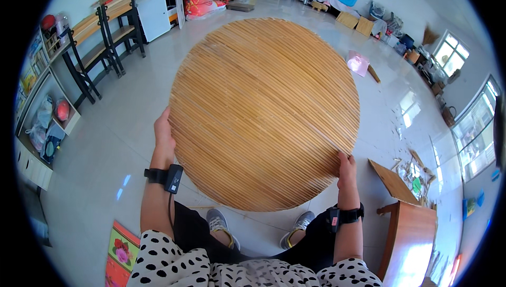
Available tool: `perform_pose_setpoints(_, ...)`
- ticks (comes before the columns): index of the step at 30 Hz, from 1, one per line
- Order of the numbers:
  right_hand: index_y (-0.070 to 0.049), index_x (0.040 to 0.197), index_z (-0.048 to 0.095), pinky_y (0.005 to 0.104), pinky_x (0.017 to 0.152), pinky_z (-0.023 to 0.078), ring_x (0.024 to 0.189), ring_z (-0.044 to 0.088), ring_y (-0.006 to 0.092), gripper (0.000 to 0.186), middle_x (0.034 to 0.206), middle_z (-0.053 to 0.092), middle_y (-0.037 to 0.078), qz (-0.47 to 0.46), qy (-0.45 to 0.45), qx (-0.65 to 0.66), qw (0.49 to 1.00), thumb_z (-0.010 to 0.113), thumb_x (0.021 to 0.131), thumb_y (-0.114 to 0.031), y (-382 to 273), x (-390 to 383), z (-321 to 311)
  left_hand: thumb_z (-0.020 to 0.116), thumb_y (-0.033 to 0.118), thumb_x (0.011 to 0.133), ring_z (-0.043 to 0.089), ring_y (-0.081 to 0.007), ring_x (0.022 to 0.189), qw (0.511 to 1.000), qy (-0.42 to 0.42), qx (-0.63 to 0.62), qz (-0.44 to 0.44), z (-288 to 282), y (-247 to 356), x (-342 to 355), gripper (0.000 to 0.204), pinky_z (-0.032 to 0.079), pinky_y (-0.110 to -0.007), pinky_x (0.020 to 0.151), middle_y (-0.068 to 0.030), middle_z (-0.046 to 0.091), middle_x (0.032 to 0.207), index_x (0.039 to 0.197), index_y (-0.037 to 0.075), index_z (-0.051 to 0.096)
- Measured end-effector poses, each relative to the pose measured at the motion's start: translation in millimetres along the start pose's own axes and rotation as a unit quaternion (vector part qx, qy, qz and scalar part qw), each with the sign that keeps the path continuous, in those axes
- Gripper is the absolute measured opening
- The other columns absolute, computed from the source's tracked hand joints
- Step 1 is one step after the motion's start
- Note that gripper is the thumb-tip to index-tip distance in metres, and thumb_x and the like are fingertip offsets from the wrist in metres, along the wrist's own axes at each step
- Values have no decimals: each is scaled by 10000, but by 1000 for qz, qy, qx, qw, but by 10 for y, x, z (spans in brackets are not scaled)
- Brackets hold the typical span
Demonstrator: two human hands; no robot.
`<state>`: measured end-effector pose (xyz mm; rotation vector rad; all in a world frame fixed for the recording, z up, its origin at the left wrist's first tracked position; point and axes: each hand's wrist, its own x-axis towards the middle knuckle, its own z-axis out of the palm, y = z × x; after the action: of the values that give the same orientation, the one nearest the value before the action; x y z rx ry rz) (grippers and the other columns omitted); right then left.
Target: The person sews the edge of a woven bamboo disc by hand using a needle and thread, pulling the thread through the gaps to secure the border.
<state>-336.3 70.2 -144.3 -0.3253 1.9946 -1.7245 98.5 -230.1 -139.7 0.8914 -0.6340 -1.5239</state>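
A large round mat of thin yellow-brown stalks [258, 113], laid side by side, is held out in front of me above the floor. My left hand [164, 131] is closed on its left edge, with most of its fingers hidden by or behind the mat. On the lower right edge my right hand [346, 170] grips it, thumb on the upper face and the other fingers out of sight underneath. Black straps with small boxes are on both my wrists, and my shoes [217, 221] show below the mat.
To my lower right stands a brown wooden table [416, 245], with a board [394, 181] leaning by it and scraps [419, 173] on the floor beyond. Chairs [122, 31] and a shelf unit [58, 97] line the left. A floral red-green sheet [121, 250] lies lower left.
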Motion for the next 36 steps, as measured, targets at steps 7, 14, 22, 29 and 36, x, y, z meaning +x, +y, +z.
perform_pose_setpoints(7,2,1279,516,345,882,434,1057,546,204,487,1160,605,105,-14,-15,21,1000,623,886,-265,47,55,-4,529,299,981,652,-239,976,1000,4,-15,0,37,25,-49,397,516,-356,848,-132,681,1106,1176,-36,612)
perform_pose_setpoints(14,-25,1280,521,338,790,453,1012,555,199,492,1155,598,100,2,-16,9,1000,625,882,-295,93,106,-44,506,299,993,649,-229,960,999,-17,-44,-19,66,40,-109,382,512,-354,841,-126,681,1092,1159,-25,619)
perform_pose_setpoints(22,-53,1258,532,311,651,418,930,547,168,489,1106,594,65,-4,-15,-15,1000,619,880,-350,101,104,-76,525,287,987,647,-209,935,1000,7,-28,-5,75,23,-98,372,518,-345,815,-107,681,1068,1150,-31,631)
perform_pose_setpoints(29,-77,1261,518,355,691,473,953,590,211,461,1136,598,72,-7,-24,-17,1000,601,895,-344,161,205,-112,504,318,993,631,-234,1001,1000,1,-4,-11,24,54,-79,406,507,-380,865,-127,656,1136,1209,-14,589)
perform_pose_setpoints(36,-39,1251,531,315,693,429,941,548,168,479,1125,590,76,2,-39,-8,999,613,892,-345,88,124,-95,517,319,986,629,-245,1001,1000,18,-8,-23,37,54,-86,396,503,-396,870,-134,656,1135,1190,-12,596)
